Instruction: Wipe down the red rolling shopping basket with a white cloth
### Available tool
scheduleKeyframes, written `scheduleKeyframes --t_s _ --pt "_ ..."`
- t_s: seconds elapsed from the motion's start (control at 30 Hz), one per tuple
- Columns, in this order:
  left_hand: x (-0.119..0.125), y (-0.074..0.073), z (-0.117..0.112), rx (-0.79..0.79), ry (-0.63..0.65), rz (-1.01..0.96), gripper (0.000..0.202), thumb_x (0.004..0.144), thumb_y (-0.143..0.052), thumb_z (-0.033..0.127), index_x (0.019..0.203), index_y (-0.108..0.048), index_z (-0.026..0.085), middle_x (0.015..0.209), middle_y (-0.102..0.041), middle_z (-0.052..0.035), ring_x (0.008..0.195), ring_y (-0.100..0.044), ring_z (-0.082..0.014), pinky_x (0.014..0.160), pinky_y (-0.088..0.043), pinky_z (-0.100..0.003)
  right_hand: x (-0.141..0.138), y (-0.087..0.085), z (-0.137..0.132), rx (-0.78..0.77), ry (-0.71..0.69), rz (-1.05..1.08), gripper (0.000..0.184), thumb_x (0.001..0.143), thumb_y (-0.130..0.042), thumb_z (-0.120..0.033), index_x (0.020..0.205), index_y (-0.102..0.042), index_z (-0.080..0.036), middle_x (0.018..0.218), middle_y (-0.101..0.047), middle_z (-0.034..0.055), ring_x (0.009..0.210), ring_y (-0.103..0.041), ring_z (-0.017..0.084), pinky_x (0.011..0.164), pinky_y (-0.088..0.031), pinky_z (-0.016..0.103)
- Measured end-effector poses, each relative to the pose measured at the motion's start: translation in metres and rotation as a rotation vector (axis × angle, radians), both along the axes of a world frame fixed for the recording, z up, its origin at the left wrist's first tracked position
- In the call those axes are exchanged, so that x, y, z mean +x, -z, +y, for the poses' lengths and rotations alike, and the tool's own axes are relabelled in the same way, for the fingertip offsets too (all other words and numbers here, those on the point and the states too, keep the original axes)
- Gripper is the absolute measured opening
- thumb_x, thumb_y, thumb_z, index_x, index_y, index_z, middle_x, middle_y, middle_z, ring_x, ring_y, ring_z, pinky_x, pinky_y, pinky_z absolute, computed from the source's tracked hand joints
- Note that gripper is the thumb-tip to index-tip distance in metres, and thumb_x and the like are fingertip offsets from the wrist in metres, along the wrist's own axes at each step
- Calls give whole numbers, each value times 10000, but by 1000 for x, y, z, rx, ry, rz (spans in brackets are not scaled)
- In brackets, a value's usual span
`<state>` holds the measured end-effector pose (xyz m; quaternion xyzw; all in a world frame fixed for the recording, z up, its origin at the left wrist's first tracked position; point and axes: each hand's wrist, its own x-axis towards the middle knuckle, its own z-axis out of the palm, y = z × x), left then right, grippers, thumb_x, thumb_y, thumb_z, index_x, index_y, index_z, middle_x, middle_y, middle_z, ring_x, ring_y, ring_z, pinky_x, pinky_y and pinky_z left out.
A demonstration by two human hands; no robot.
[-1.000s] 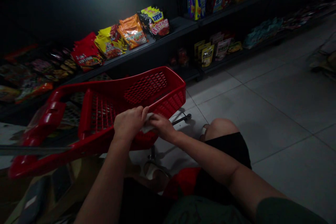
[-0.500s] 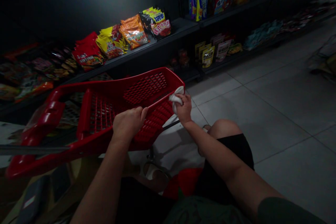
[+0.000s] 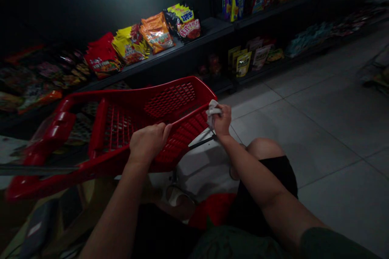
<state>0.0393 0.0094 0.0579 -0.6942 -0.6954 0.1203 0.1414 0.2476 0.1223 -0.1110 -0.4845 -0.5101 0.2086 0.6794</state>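
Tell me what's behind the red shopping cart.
Behind the cart is a dark shelf with red, yellow and orange packets. What the cart covers lower down can't be seen.

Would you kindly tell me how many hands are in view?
2: the left hand gripping the red cart at its near side, the right hand holding a white cloth by the cart's front corner.

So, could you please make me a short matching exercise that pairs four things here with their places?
Things:
1. left hand
2. white cloth
3. orange packets
4. shopping cart

Places:
A. on the shelf
B. in the right hand
C. standing in front of the shelf
D. on the near rim

Pairs: 1-D, 2-B, 3-A, 4-C
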Motion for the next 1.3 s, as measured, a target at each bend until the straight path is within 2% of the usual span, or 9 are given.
scheduleKeyframes --t_s 0.1,0.23,0.37,0.47,0.63,0.8,0.93,1.07,1.3 --pt "1 0 1 6 0 -14 611 1011 -158 509 946 -677 193 942 -759 -107 848 -721 -286 650 -458 -320 -11 4 -3 -61 75 124 172 820 -582 -201 981 -641 -203 996 -554 33 965 -523 192 942 -425 387" --pt "2 -1 5 13 3 -25 597 1014 -173 495 943 -681 189 920 -758 -111 823 -725 -285 625 -456 -319 -67 11 -49 -51 -126 28 164 834 -585 -185 940 -708 -203 1081 -566 55 1043 -523 213 951 -414 368" --pt "1 -3 6 34 15 -27 581 1016 -178 489 937 -675 199 896 -758 -98 815 -729 -286 602 -449 -316 -113 24 -98 84 -574 -512 110 872 -678 -247 938 -758 -286 1051 -630 21 1044 -508 212 935 -368 356" --pt "-1 -3 5 42 21 -23 571 1017 -180 488 923 -672 213 874 -759 -84 798 -732 -286 588 -446 -320 -113 32 -106 257 -813 -942 96 919 -659 -322 965 -743 -310 1098 -649 1 1068 -475 207 937 -337 361" --pt "-3 -4 4 45 53 -3 561 1020 -187 474 909 -670 211 875 -761 -93 806 -732 -290 584 -449 -324 -65 37 -69 222 -555 -927 98 920 -662 -303 976 -741 -291 1085 -650 35 1057 -470 207 950 -324 372" --pt "-1 -2 7 58 70 -6 560 1020 -186 484 896 -659 211 869 -758 -92 802 -729 -282 600 -455 -317 -20 35 -26 68 -158 -534 166 856 -618 -149 875 -754 -242 1031 -618 43 1005 -516 210 946 -365 370" --pt "3 -1 10 70 69 -10 573 1018 -170 498 896 -653 214 868 -757 -86 785 -729 -287 590 -455 -322 -14 31 -6 -59 32 -133 237 738 -501 -75 811 -699 -184 1041 -536 67 1014 -519 212 933 -436 371" --pt "7 -3 13 51 38 -26 583 1014 -174 505 905 -665 210 879 -760 -93 794 -731 -291 607 -465 -327 -41 32 -20 -69 -55 -82 254 721 -502 -79 830 -698 -198 1060 -534 62 1042 -516 215 952 -438 379" --pt "6 -4 17 25 -25 -47 582 1014 -185 495 932 -680 198 917 -764 -110 830 -731 -273 657 -481 -316 -106 46 -88 32 -545 -413 205 816 -660 -170 963 -761 -270 1046 -614 26 1012 -522 205 894 -399 326"
